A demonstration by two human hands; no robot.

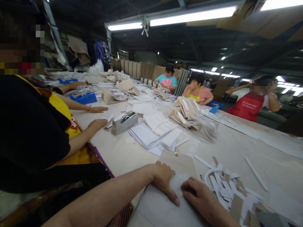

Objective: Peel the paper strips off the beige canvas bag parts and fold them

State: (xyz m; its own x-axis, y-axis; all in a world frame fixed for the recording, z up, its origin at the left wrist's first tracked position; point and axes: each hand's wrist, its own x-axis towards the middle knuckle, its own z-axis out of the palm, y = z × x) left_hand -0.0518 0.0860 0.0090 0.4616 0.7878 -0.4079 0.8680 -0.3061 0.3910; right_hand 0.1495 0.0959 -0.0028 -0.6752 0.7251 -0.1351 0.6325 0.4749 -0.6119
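Observation:
My left hand [164,180] lies flat on a white sheet [158,206] at the near table edge, its fingers stretched toward the right. My right hand [201,196] rests on the same sheet with its fingertips meeting those of the left; its fingers are bent down onto the sheet. A beige bag [178,161] with a small gold clasp pokes out from under the sheet just beyond both hands. A heap of white and beige paper strips [230,189] lies to the right of my right hand.
A person in black and yellow sits close on my left, hands on the table near a grey tape dispenser [124,122]. Stacks of white sheets [151,134] and beige bags [186,112] fill the middle. Three more people work at the far side.

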